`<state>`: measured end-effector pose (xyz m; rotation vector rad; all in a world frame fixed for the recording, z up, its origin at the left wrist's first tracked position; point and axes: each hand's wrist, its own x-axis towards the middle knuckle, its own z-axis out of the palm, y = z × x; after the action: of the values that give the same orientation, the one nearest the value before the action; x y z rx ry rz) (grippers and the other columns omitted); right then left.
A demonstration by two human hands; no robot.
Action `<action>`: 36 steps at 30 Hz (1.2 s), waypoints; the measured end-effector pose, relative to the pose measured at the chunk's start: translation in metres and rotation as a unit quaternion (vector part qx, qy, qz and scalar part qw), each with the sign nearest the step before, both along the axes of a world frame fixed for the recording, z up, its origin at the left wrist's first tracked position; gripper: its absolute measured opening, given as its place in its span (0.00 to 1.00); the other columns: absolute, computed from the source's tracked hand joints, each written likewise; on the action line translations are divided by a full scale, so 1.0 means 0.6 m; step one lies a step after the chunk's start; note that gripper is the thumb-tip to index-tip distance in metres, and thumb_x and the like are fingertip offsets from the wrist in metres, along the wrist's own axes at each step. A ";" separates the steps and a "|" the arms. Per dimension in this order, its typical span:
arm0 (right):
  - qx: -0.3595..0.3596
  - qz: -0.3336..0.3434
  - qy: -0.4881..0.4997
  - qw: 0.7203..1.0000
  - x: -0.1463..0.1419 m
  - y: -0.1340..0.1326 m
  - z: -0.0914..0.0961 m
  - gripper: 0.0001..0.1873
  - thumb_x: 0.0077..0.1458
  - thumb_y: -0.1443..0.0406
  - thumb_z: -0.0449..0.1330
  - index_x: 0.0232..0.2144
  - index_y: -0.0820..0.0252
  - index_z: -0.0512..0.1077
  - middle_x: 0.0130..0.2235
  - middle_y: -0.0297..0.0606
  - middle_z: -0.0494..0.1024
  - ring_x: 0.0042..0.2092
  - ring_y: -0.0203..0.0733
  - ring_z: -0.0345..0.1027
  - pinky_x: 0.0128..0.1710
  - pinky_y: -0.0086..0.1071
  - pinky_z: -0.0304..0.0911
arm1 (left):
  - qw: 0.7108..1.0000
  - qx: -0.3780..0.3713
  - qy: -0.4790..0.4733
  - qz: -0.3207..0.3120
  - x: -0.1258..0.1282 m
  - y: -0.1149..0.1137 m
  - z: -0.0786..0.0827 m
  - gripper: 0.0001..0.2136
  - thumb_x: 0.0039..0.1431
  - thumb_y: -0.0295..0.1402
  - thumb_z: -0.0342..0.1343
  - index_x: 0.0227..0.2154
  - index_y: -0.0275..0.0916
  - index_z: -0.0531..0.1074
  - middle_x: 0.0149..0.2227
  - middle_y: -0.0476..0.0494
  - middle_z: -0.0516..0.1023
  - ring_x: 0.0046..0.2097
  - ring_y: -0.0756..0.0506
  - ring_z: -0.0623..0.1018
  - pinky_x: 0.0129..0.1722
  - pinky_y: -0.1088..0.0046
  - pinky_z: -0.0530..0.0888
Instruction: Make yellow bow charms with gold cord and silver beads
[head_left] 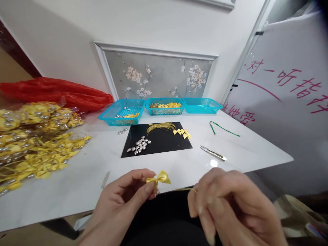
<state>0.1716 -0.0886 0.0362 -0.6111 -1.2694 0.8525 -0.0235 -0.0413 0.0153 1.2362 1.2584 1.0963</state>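
Over the table's front edge, my left hand (125, 201) pinches a yellow ribbon bow (163, 177) between thumb and fingers. A shiny silver bead (157, 192) shows just under the bow, partly hidden by the fingertips. My right hand (230, 201) is closed on a thin gold cord (186, 189), which stretches leftward toward the bow. The cord's end inside the right fingers is hidden. On a black mat (166, 143) beyond the hands lie several silver beads (139, 145), a bundle of gold cords (161, 127) and several small yellow bows (182, 132).
Thread snips (213, 153) and a green cord (225, 130) lie right of the mat. Three blue baskets (102, 118) line the back, two with bows or beads inside. Finished-looking yellow strings (58, 147) and a red bag (56, 90) fill the left. A whiteboard (287, 44) stands right.
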 end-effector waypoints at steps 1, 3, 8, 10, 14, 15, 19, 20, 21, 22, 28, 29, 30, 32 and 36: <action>0.005 0.004 -0.043 0.999 0.003 0.006 -0.002 0.11 0.65 0.72 0.55 0.39 0.52 0.74 0.31 0.34 0.74 0.23 0.32 0.67 0.21 0.28 0.66 | 1.000 0.001 -0.008 0.007 -0.001 -0.001 0.001 0.13 0.46 0.44 0.70 0.34 0.46 0.80 0.28 0.52 0.80 0.30 0.49 0.77 0.31 0.80 0.75; 0.032 -0.022 -0.127 0.991 0.007 0.019 -0.005 0.11 0.62 0.75 0.56 0.36 0.57 0.75 0.31 0.34 0.74 0.26 0.32 0.69 0.24 0.26 0.67 | 1.000 -0.001 -0.014 0.020 -0.004 -0.002 0.001 0.13 0.46 0.43 0.71 0.34 0.46 0.79 0.29 0.53 0.80 0.31 0.50 0.78 0.31 0.82 0.75; 0.094 -0.121 -0.214 0.965 -0.003 0.040 -0.025 0.11 0.58 0.78 0.57 0.36 0.63 0.77 0.33 0.37 0.72 0.30 0.32 0.68 0.27 0.23 0.66 | 1.000 -0.001 -0.010 0.022 -0.010 0.001 0.001 0.13 0.46 0.43 0.71 0.34 0.46 0.78 0.32 0.51 0.82 0.34 0.48 0.79 0.33 0.82 0.76; 0.109 -0.141 -0.233 0.956 -0.010 0.042 -0.033 0.12 0.58 0.79 0.56 0.37 0.64 0.77 0.33 0.39 0.71 0.30 0.32 0.67 0.26 0.24 0.65 | 1.000 0.012 -0.005 0.014 -0.011 0.001 0.002 0.12 0.46 0.42 0.71 0.32 0.46 0.78 0.31 0.51 0.81 0.33 0.49 0.79 0.32 0.83 0.76; 0.137 -0.177 -0.261 0.939 -0.021 0.042 -0.038 0.11 0.58 0.79 0.56 0.36 0.68 0.78 0.29 0.38 0.69 0.27 0.33 0.64 0.23 0.26 0.61 | 1.000 0.026 -0.007 0.002 -0.010 0.000 0.003 0.11 0.45 0.40 0.71 0.30 0.45 0.79 0.30 0.51 0.81 0.32 0.49 0.79 0.30 0.84 0.76; 0.142 -0.184 -0.266 0.935 -0.023 0.042 -0.037 0.10 0.58 0.78 0.56 0.36 0.68 0.77 0.28 0.38 0.69 0.26 0.33 0.63 0.23 0.27 0.60 | 1.000 0.021 -0.012 0.000 -0.009 0.000 0.003 0.11 0.45 0.40 0.72 0.30 0.45 0.79 0.30 0.51 0.81 0.32 0.49 0.79 0.30 0.83 0.76; 0.136 -0.197 -0.281 0.929 -0.028 0.042 -0.038 0.10 0.59 0.77 0.56 0.36 0.68 0.77 0.26 0.37 0.67 0.25 0.32 0.60 0.22 0.27 0.58 | 0.999 0.002 -0.026 -0.018 -0.005 -0.001 0.008 0.10 0.46 0.42 0.71 0.29 0.44 0.80 0.30 0.49 0.81 0.32 0.49 0.78 0.32 0.82 0.76; 0.134 -0.198 -0.283 0.929 -0.029 0.042 -0.039 0.10 0.60 0.76 0.56 0.36 0.67 0.77 0.26 0.36 0.66 0.25 0.32 0.59 0.22 0.27 0.57 | 0.999 -0.001 -0.029 -0.020 -0.004 -0.001 0.009 0.10 0.46 0.42 0.71 0.29 0.44 0.80 0.30 0.49 0.81 0.33 0.49 0.77 0.32 0.82 0.76; 0.134 -0.199 -0.284 0.929 -0.030 0.041 -0.040 0.10 0.60 0.76 0.55 0.36 0.67 0.77 0.26 0.35 0.65 0.25 0.32 0.58 0.22 0.27 0.57 | 0.999 -0.004 -0.031 -0.021 -0.005 -0.001 0.009 0.10 0.47 0.42 0.70 0.29 0.43 0.80 0.30 0.49 0.81 0.33 0.49 0.77 0.33 0.81 0.76; 0.134 -0.199 -0.284 0.928 -0.031 0.040 -0.041 0.10 0.60 0.76 0.55 0.36 0.67 0.77 0.26 0.35 0.65 0.25 0.32 0.57 0.22 0.27 0.56 | 0.999 -0.008 -0.033 -0.020 -0.005 -0.001 0.009 0.10 0.47 0.42 0.70 0.29 0.43 0.80 0.30 0.48 0.81 0.33 0.49 0.77 0.33 0.81 0.76; 0.110 -0.198 -0.283 0.932 -0.034 0.035 -0.047 0.10 0.60 0.75 0.55 0.36 0.63 0.76 0.26 0.34 0.65 0.25 0.33 0.57 0.23 0.29 0.56 | 0.999 -0.006 -0.037 -0.016 -0.006 -0.001 0.007 0.11 0.46 0.43 0.71 0.30 0.45 0.80 0.31 0.49 0.82 0.34 0.48 0.78 0.34 0.81 0.77; 0.108 -0.198 -0.284 0.932 -0.034 0.034 -0.048 0.10 0.60 0.75 0.55 0.36 0.63 0.76 0.26 0.34 0.65 0.25 0.33 0.57 0.23 0.29 0.55 | 0.999 -0.002 -0.036 -0.017 -0.005 -0.002 0.007 0.11 0.46 0.43 0.71 0.30 0.45 0.80 0.31 0.49 0.82 0.34 0.48 0.78 0.34 0.81 0.77; 0.109 -0.198 -0.286 0.931 -0.034 0.034 -0.049 0.10 0.60 0.75 0.55 0.35 0.63 0.76 0.26 0.34 0.64 0.25 0.33 0.56 0.23 0.29 0.55 | 0.999 0.003 -0.035 -0.016 -0.004 -0.002 0.007 0.10 0.46 0.42 0.71 0.30 0.45 0.80 0.31 0.49 0.82 0.33 0.48 0.78 0.33 0.81 0.77; 0.111 -0.198 -0.284 0.932 -0.035 0.034 -0.051 0.10 0.60 0.76 0.55 0.35 0.63 0.76 0.26 0.33 0.64 0.25 0.33 0.56 0.23 0.29 0.54 | 0.999 0.011 -0.030 -0.012 -0.003 -0.003 0.007 0.10 0.46 0.42 0.70 0.30 0.45 0.80 0.31 0.50 0.82 0.33 0.49 0.79 0.33 0.82 0.78; 0.113 -0.202 -0.277 0.932 -0.036 0.035 -0.053 0.10 0.59 0.76 0.55 0.34 0.64 0.76 0.26 0.33 0.62 0.25 0.32 0.54 0.22 0.29 0.53 | 1.000 0.029 -0.009 0.000 -0.008 -0.004 0.000 0.10 0.47 0.41 0.70 0.31 0.46 0.81 0.32 0.50 0.83 0.34 0.48 0.80 0.35 0.82 0.78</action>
<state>0.1500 -0.0673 0.0043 -0.9245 -1.6422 0.1800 -0.0282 -0.0434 0.0156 1.2670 1.2193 1.1490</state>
